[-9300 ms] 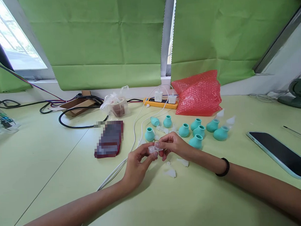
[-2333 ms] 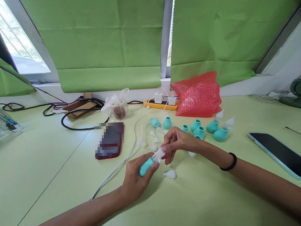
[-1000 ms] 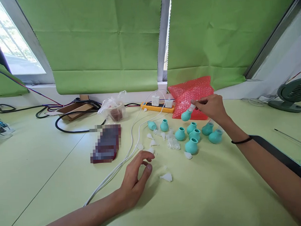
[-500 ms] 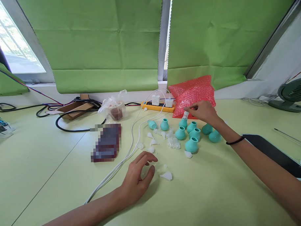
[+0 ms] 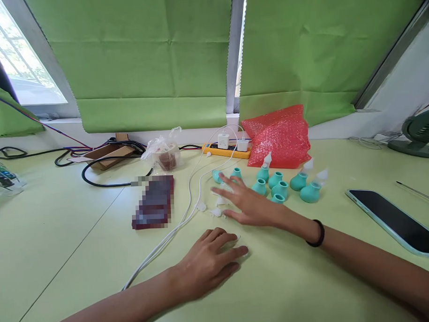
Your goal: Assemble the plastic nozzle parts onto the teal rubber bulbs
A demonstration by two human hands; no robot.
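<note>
My right hand (image 5: 249, 203) is stretched out over the small white translucent pieces (image 5: 216, 211) in the middle of the table, its fingers spread. Closer to me, my left hand (image 5: 213, 259) rests low over the table, fingers apart, with a bit of white plastic at the fingertips. Several teal rubber bulbs (image 5: 259, 186) with open necks stand beyond my right hand, which partly hides some. Another teal bulb (image 5: 217, 176) lies tipped over. White pointed nozzles (image 5: 267, 160) sit in three bulbs: one at the back and two at the right.
A red bubble-wrap bag (image 5: 279, 142) lies behind the bulbs, beside a yellow power strip (image 5: 226, 152) with white chargers. White cables (image 5: 168, 238) cross the table left of my hands. A phone-like slab (image 5: 396, 220) lies right, a blurred dark object (image 5: 152, 203) left.
My right hand has let go of the nozzle in the back bulb and come left and nearer, its fingers spreading. The left hand has shifted slightly right, over the near white piece.
</note>
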